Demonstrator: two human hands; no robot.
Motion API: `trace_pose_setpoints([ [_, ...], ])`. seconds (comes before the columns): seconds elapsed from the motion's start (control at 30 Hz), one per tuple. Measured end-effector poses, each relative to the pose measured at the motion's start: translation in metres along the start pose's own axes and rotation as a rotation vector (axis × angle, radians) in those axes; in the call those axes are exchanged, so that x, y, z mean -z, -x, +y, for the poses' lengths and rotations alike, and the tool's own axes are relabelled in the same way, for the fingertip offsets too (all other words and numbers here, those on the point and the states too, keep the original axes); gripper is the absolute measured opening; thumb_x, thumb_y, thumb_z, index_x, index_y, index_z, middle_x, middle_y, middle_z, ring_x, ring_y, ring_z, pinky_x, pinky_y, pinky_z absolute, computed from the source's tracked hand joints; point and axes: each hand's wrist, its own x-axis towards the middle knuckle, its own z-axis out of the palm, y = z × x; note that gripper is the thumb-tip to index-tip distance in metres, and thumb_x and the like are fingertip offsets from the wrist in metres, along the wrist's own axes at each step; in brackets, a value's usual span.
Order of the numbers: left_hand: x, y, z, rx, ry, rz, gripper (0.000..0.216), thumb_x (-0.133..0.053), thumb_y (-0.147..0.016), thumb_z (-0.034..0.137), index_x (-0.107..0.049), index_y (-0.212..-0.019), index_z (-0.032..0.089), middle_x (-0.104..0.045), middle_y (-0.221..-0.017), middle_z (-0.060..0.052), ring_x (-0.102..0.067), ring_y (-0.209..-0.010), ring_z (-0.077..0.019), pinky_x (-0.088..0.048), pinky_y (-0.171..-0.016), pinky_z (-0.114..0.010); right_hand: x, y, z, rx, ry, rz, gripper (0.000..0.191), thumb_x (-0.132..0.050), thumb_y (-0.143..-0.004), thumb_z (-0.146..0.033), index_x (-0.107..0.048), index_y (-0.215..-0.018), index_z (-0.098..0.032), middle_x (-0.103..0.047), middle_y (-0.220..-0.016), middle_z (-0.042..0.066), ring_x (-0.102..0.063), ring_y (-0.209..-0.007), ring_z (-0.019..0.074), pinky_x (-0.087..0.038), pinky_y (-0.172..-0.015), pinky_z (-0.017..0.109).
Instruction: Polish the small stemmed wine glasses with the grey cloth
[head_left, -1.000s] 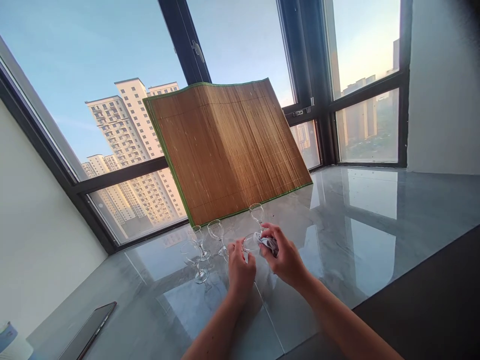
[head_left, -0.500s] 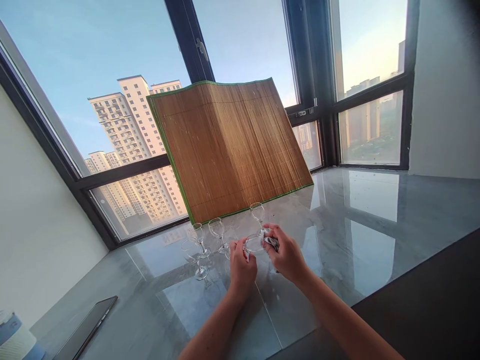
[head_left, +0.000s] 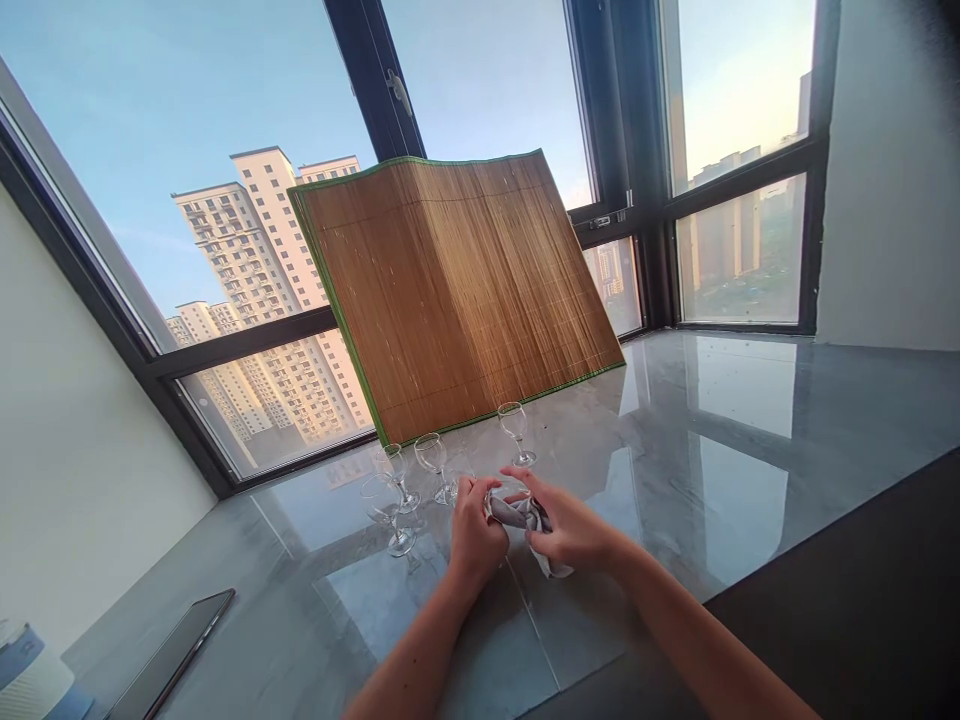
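Note:
My left hand [head_left: 478, 535] is closed around a clear stemmed glass, held on its side above the counter. Most of that glass is hidden by my fingers and the cloth. A grey-white cloth [head_left: 553, 570] is gripped in my right hand [head_left: 574, 525]; part of it is bunched at or inside the glass's bowl, and a loose end hangs down. Just beyond my hands stands an upright wine glass [head_left: 514, 422]. To the left are several more, among them one wine glass [head_left: 430, 455] and a nearer wine glass [head_left: 386, 505].
A bamboo mat [head_left: 465, 300] with green edging leans against the window behind the glasses. On the glossy grey counter [head_left: 675, 480], a phone [head_left: 176, 650] lies at front left, beside a white and blue roll-like object [head_left: 37, 675]. The counter's front edge runs along the lower right.
My right hand has brought the cloth leftward over the glass, covering the bowl that showed before. A cloth end now hangs below. The standing glasses have stayed put.

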Motion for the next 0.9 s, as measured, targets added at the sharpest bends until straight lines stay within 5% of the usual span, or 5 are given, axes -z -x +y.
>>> trace_pose_setpoints([
  [0.63,0.004,0.004,0.015,0.029,0.135,-0.085,0.034,-0.051,-0.062,0.005,-0.070,-0.085,0.021,-0.058,-0.080,-0.003,-0.052,-0.074,-0.0175,-0.037,-0.065,-0.025,0.016,0.008,0.001,-0.096,-0.629,-0.023,0.072,-0.070,-0.070,-0.020,-0.046,-0.138,-0.024,-0.054,-0.073,-0.006,-0.049,-0.064,0.0097,-0.039,-0.056,0.020],
  [0.9,0.007,0.003,0.017,0.119,0.263,-0.034,0.024,-0.052,-0.065,0.018,-0.067,-0.083,0.020,-0.054,-0.073,-0.001,-0.048,-0.069,-0.0156,-0.038,-0.062,-0.025,0.022,0.011,-0.004,-0.094,-0.766,0.170,0.068,-0.073,-0.070,-0.026,-0.051,-0.134,-0.023,-0.060,-0.073,-0.003,-0.050,-0.059,0.0098,-0.039,-0.051,0.020],
])
